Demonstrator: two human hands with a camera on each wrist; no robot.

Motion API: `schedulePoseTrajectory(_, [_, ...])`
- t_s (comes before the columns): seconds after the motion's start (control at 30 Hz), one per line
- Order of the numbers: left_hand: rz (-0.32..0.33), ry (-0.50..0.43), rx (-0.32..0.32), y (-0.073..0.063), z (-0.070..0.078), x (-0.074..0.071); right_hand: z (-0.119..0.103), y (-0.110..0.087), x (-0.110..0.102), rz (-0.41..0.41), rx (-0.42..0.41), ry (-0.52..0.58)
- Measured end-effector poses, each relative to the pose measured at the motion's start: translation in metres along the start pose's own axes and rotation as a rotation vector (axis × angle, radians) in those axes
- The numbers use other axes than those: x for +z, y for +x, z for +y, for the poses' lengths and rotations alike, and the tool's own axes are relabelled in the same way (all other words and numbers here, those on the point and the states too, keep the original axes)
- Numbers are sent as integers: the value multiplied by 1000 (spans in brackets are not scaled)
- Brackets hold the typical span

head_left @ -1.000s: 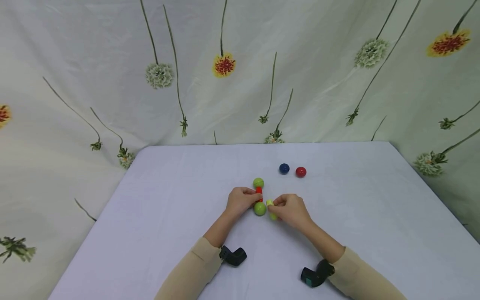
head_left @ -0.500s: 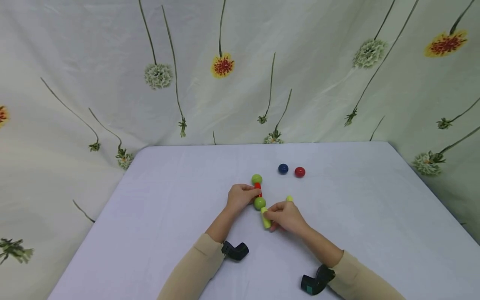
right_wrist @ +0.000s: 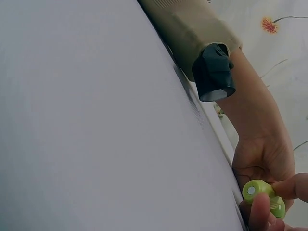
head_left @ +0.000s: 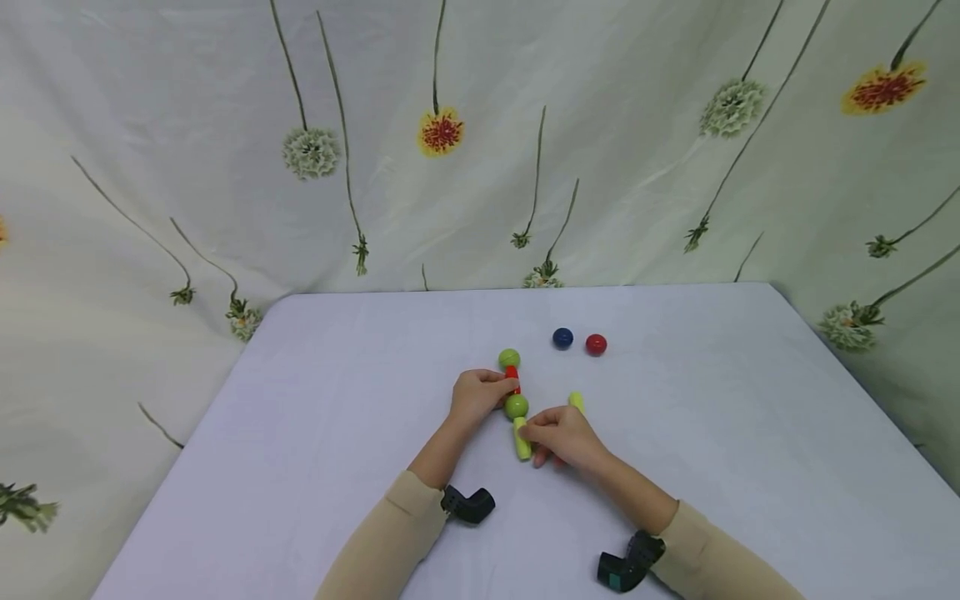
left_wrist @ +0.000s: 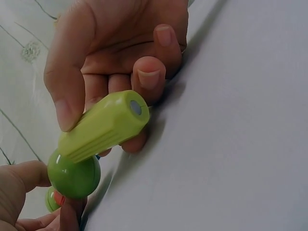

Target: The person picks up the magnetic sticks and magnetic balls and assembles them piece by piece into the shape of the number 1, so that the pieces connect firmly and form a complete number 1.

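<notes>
In the head view my left hand (head_left: 472, 398) grips a red rod (head_left: 512, 373) between thumb and fingers. A green ball (head_left: 509, 358) sits at the rod's far end, and a second green ball (head_left: 516, 407) at its near end. My right hand (head_left: 566, 435) pinches a yellow-green rod (head_left: 522, 442), lined up with the near ball. In the left wrist view that ribbed rod (left_wrist: 103, 126) meets the green ball (left_wrist: 74, 177); a grey disc shows in its free end. Fingers hide part of the red rod.
Another yellow-green rod (head_left: 576, 401) lies just beyond my right hand, partly hidden by it. Farther back on the white table (head_left: 375, 350) are a blue ball (head_left: 562, 338) and a red ball (head_left: 596, 345). A flowered cloth (head_left: 630, 167) hangs behind the table's far edge.
My right hand has brought the yellow-green rod leftward and nearer to me, to the near green ball's front. The second yellow-green rod has come into sight. My left hand keeps its hold.
</notes>
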State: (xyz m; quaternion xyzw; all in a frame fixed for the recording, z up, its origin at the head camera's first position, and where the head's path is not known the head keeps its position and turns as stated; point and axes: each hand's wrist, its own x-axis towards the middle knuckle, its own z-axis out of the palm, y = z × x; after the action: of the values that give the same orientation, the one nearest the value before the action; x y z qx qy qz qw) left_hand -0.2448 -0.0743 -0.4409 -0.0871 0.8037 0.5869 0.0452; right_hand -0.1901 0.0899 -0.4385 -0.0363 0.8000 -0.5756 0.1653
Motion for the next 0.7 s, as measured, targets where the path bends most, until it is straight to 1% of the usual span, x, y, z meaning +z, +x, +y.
schedulePoseTrajectory(0.27, [3,-10,9,1,-1,0,-1,2,2,23,20,-4])
schedulePoseTrajectory(0.5, [5,-6,-3,2,-4,1,0,1,5,45,19,-13])
schedulePoseTrajectory(0.7, [-1,-8,-2,3,-3,2,1,1,5,45,38,-10])
